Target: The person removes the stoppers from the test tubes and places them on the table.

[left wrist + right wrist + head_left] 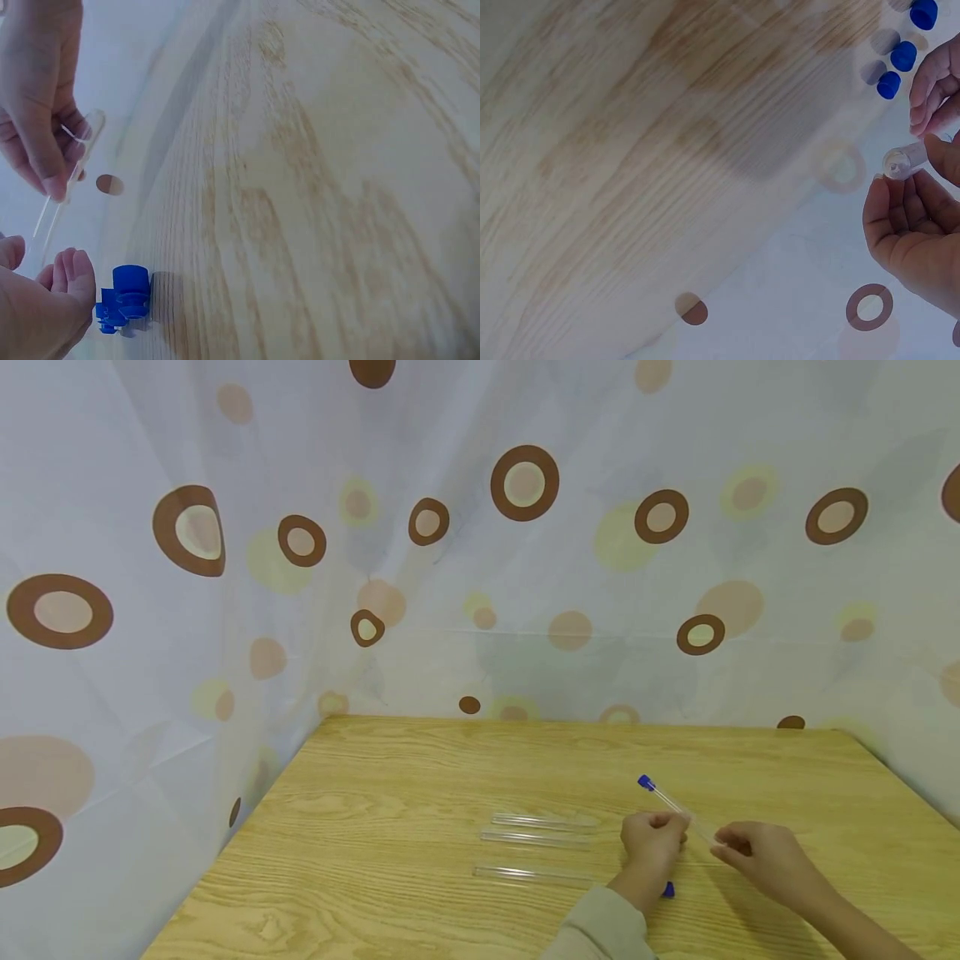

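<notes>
In the head view, a clear test tube with a blue cap at its far end slants between my two hands. My left hand pinches it at mid-length, below the cap. The fingers and thumb of my right hand grip its rounded lower end, which shows in the right wrist view as a clear tip. Close by my left hand stand several loose blue caps, mostly hidden behind that hand in the head view.
Left of my hands, three clear tubes without caps lie roughly parallel on the wooden table. A spotted cloth hangs behind the table and along its left side.
</notes>
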A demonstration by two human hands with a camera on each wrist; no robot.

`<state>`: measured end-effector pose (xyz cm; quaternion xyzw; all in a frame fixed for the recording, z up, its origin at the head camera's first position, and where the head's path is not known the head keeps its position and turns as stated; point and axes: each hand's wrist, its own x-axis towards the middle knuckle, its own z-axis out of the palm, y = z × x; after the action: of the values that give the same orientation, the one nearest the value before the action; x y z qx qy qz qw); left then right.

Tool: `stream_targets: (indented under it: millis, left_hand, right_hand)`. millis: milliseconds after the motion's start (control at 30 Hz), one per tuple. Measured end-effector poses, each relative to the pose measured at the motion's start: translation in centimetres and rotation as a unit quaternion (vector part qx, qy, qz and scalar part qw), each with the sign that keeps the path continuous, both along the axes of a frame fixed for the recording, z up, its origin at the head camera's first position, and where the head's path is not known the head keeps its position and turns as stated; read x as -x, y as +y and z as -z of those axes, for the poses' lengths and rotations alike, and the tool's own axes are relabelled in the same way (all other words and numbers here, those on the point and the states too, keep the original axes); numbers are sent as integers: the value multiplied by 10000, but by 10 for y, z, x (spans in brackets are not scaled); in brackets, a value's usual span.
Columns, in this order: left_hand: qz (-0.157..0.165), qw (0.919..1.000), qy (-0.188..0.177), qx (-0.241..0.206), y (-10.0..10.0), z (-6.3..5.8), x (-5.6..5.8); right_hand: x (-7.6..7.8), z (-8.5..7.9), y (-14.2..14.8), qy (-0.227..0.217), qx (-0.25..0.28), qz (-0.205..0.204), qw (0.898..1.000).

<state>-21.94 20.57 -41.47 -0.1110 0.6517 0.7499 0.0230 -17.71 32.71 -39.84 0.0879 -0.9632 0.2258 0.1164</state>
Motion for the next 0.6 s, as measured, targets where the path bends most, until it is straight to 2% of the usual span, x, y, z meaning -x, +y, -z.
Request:
stream_targets:
  millis: [167, 333, 600]
  left_hand:
    - [71, 9997, -65, -228, -2, -3, -2]
    - [-88, 9973, -223, -687, -2, -3, -1]
    - [-198, 9976, -192, -641, -6, -4, -1]
  right_hand:
    - [1, -4, -12, -98, 192, 145, 9997]
    - [1, -6, -22, -179, 229, 297, 9991]
    - [0, -5, -31, -292, 217, 272, 9990]
